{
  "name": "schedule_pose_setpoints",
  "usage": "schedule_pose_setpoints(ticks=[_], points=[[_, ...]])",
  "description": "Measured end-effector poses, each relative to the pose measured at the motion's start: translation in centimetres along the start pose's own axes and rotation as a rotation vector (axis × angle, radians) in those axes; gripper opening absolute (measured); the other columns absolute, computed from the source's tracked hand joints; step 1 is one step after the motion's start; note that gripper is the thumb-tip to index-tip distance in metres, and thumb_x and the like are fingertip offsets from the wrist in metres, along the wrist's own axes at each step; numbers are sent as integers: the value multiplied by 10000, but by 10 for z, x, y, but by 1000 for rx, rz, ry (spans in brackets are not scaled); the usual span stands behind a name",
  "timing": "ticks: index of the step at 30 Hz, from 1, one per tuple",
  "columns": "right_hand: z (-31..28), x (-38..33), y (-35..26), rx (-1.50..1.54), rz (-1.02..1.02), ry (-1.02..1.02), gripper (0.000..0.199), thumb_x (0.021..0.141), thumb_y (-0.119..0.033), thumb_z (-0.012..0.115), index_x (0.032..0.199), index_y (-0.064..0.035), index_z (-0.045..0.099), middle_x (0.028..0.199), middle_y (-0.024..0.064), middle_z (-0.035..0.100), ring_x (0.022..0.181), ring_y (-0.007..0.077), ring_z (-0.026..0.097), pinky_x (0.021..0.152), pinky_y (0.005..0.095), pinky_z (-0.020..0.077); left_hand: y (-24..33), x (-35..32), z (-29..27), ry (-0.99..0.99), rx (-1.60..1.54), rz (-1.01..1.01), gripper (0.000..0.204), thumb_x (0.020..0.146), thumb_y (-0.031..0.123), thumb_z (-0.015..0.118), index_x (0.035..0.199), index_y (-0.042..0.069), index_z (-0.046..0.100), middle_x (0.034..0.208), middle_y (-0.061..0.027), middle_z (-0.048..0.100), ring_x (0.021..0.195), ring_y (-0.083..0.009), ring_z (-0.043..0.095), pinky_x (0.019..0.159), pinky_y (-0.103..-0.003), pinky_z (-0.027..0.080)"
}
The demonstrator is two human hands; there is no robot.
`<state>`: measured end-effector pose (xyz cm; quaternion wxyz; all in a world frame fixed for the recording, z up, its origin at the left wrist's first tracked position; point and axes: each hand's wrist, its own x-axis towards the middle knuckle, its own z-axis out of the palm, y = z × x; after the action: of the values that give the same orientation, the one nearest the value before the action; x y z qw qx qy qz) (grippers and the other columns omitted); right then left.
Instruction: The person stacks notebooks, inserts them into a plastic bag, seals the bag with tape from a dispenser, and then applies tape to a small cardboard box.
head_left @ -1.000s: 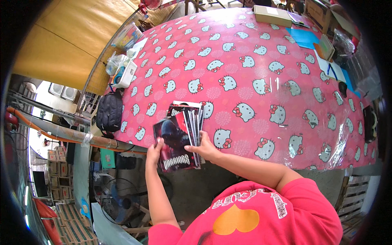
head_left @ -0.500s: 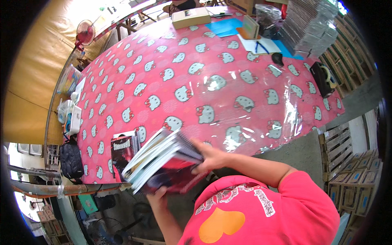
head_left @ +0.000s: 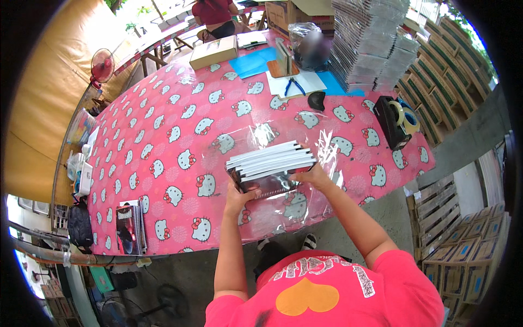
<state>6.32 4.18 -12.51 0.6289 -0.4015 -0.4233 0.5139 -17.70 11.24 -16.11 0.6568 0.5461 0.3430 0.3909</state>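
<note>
Carried rightward since half a second ago, the stack of notebooks (head_left: 272,162) has gone from just beside the small pile of notebooks (head_left: 131,229) to a place well apart from it, over the clear plastic (head_left: 327,147) near the front edge of the surface (head_left: 158,188). It lies between the person's two hands, which are clamped on it from opposite sides: the left hand (head_left: 239,199) grips the left end low down, its thumb over the dark and red cover that faces the body, and the right hand (head_left: 314,177) grips the right end, its thumb also on that cover. White page edges point upward in slightly uneven layers, while the spiral binding runs along the lower side; whether the stack rests on the plastic or hangs above it cannot be told.

Earlier, the stack was tilted and its binding side was toward the right hand; now it sits nearly level across the body. The small pile has stayed near the surface's left front corner. The view has turned as well, bringing more of a person in a dark red top (head_left: 213,13) into sight at the far end.
</note>
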Motion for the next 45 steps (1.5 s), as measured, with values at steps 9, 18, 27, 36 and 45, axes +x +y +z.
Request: schedule_pose_setpoints(ticks=[9, 18, 27, 36, 45], points=[[0, 10, 14, -682, -1, -49, 1038, 523, -295, 871, 1314, -20, 259, 1219, 181, 427, 1173, 303, 411, 986, 356, 319, 2, -9, 16, 139, -164, -101, 561, 583, -63, 762, 1092, 23, 541, 1007, -81, 614, 922, -177, 599, 811, -319, 508], [-37, -17, 20, 477, 742, -42, 536, 830, -332, 611, 1236, -10, 474, 1143, 120, 593, 961, 223, 618, 833, 350, 509, 107, -18, 42, -89, 751, 748, 408, 595, 146, 733, 983, 149, 608, 971, -25, 568, 1012, -218, 544, 1062, -456, 245], [18, -7, -68, 193, 161, -46, 682, 695, -179, 725, 1274, -8, 409, 1121, 114, 566, 1031, 236, 563, 933, 359, 429, 116, -14, 13, 19, -688, 0, 717, 625, 233, 830, 1199, -1, 470, 1168, -116, 507, 1104, -230, 497, 966, -412, 397], [-2, -9, -2, -131, 136, -60, 920, 551, -7, 775, 1332, -50, 291, 1176, 50, 465, 1109, 170, 457, 967, 336, 372, 15, -15, -1, -10, -104, -1, 803, 552, -43, 795, 1215, 53, 353, 1011, -72, 569, 929, -190, 579, 823, -316, 487], [18, -15, 15, -239, -89, 23, 961, 495, -178, 881, 1276, 7, 351, 1129, 79, 516, 1074, 198, 480, 961, 333, 354, -23, -21, -2, 61, -76, 43, 896, 479, 60, 857, 1215, 61, 345, 1066, -81, 545, 999, -195, 537, 881, -354, 452]])
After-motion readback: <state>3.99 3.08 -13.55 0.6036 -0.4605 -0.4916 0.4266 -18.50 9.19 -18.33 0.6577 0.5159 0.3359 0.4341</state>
